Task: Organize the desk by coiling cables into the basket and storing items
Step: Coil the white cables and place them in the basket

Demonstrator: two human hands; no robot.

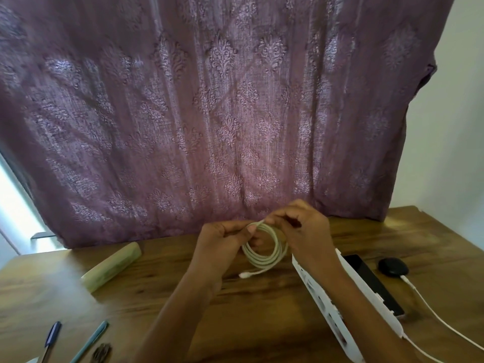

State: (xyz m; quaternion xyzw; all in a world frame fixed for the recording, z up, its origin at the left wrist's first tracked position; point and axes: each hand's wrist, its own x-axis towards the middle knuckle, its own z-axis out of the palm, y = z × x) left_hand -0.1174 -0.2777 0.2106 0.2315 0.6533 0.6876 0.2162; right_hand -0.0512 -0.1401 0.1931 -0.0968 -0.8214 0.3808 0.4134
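Cable [264,251], white, one, wound in several round turns and held just above the middle of the wooden desk [262,305]. One plug end hangs free from the near side of the coil, close to the desk top. Left hand [222,244] pinched on the left side of the coil at the top, thumb over the turns. Right hand [301,229] closed on the top right of the coil, fingertips nipping the other end of the cable. Both hands gripping; neither open.

Handling, as judged: light, soft, springy; turns likely to spread if the pinch is slackened. Best held across all turns at one point, with the loose end tucked or wrapped before letting go. Surface looks smooth, so a firm pinch advised. Not fragile, save at the plug.

Count of other things: one white power strip [322,302] near right, partly under the right forearm, its own lead [445,323] running to the near right edge. One dark flat device [372,281] just beyond the strip. One black rounded thing [392,267] far right. One pale green roll [112,265] at left. Two pens [52,336] near left, with a small dark thing beside them, too blurred to name. Purple curtain [209,113] behind the desk. Basket not in sight.
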